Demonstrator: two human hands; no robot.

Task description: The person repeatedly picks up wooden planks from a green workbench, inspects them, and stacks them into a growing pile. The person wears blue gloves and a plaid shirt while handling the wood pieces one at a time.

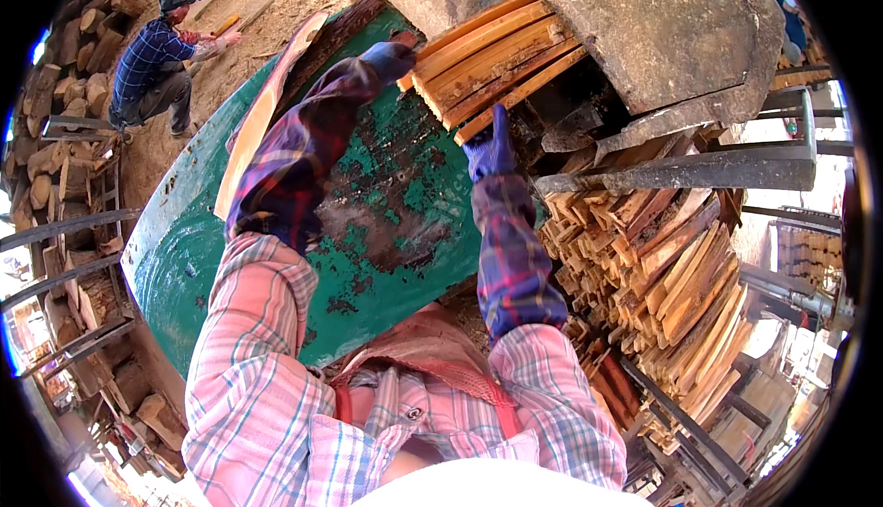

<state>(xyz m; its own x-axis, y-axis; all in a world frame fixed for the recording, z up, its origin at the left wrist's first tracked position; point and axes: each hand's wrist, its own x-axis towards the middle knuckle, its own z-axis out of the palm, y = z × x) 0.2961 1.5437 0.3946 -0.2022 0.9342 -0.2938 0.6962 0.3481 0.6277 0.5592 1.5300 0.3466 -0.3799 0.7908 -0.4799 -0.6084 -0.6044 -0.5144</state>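
Note:
A bundle of sawn wooden slats lies side by side at the far centre, reaching over a dark gap beside a stone-like block. My left hand, in a blue glove, is closed against the bundle's left side, its fingers partly hidden. At the bundle's near right corner, my right hand, in a bluish-purple glove, holds the outermost slat with one finger along its edge. Plaid sleeve covers run up both forearms. Below the hands spreads a worn green metal surface with dark scraped patches.
A long bark-edged slab lies left of my left arm. Broad grey-brown blocks stand at the far right. A metal bar juts over a large pile of split wood. Another person crouches at far left near stacked logs.

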